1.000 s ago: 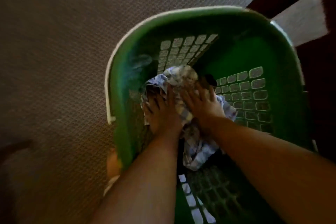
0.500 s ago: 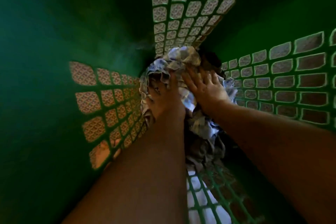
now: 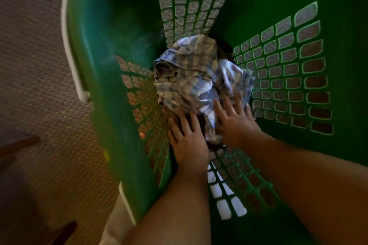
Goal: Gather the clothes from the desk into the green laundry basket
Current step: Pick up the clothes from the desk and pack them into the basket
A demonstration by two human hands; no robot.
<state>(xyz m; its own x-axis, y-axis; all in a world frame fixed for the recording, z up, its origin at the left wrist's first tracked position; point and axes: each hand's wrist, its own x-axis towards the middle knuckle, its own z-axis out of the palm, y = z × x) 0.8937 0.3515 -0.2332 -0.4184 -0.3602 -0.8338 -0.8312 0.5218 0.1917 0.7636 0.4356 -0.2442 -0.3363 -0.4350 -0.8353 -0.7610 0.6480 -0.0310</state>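
Plaid clothes point(image 3: 191, 73) are lying bunched deep in the green basket point(image 3: 111, 65); your left hand point(image 3: 188, 141) and right hand point(image 3: 237, 123) are pressing them, fingers straight, gripping nothing, so a fold catching as you withdraw risks dragging out

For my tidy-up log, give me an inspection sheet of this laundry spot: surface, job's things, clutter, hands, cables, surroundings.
Surface: brown carpet beside the basket; desk not in view.
Job's things: green laundry basket; crumpled plaid clothes at its bottom.
Clutter: nothing seen.
Hands: right hand flat on the clothes, left hand at their near edge, fingers straight.
Cables: nothing seen.
Surroundings: blurred dark object at lower left.
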